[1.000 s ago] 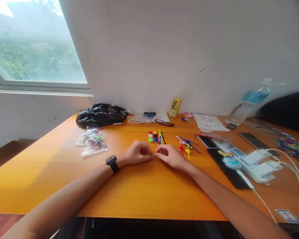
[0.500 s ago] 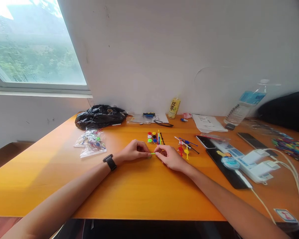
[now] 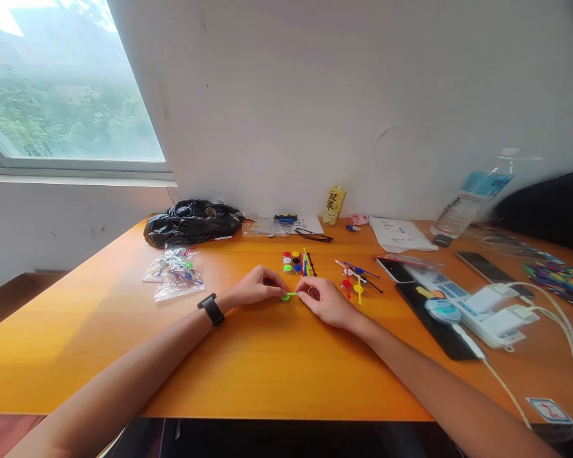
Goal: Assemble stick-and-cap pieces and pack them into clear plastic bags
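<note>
My left hand (image 3: 256,287), with a black watch on its wrist, pinches a small green disc (image 3: 285,296) at the end of a thin green stick (image 3: 292,294). The other end of the stick is pinched by my right hand (image 3: 323,299). Both hands rest on the orange table (image 3: 267,362) with fingers curled. Just behind them lie several small coloured discs (image 3: 291,262) and loose coloured sticks (image 3: 307,263). To the right of my right hand lie more sticks with discs on them (image 3: 358,280).
Clear bags of parts (image 3: 176,273) and a black plastic bag (image 3: 191,221) lie at the left. At the right are phones (image 3: 395,271), a power strip with plugs and cables (image 3: 477,308), a water bottle (image 3: 472,197), papers (image 3: 398,234) and a yellow carton (image 3: 334,205).
The green disc now shows at the left fingertips on the stick's end. Both hands have stayed in nearly the same place.
</note>
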The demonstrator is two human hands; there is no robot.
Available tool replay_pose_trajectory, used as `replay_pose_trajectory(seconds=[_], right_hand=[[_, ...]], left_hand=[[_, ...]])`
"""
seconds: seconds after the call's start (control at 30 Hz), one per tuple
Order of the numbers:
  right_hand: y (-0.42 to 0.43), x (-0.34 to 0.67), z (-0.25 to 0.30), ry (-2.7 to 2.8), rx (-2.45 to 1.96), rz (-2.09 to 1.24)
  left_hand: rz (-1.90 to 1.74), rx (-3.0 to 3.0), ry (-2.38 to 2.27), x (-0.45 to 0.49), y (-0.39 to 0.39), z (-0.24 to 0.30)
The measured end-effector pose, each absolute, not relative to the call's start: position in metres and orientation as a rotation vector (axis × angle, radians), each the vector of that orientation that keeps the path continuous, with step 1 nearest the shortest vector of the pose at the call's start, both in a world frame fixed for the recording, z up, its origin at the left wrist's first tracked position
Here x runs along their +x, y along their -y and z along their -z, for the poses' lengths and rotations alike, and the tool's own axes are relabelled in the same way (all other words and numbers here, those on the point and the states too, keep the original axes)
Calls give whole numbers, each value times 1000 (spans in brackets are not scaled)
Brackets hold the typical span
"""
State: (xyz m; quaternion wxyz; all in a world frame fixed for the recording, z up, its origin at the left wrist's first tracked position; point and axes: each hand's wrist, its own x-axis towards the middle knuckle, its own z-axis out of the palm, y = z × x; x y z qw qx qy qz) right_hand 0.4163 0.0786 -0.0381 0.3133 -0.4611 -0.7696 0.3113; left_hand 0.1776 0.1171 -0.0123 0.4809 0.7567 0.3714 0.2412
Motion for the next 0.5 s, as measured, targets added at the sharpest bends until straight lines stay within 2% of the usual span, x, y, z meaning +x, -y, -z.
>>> replay_pose_trajectory(seconds=[0.5], right_hand=[[-77, 413, 40, 2084, -1199, -723]], left_hand=[[-559, 1623, -859, 180, -128, 18]])
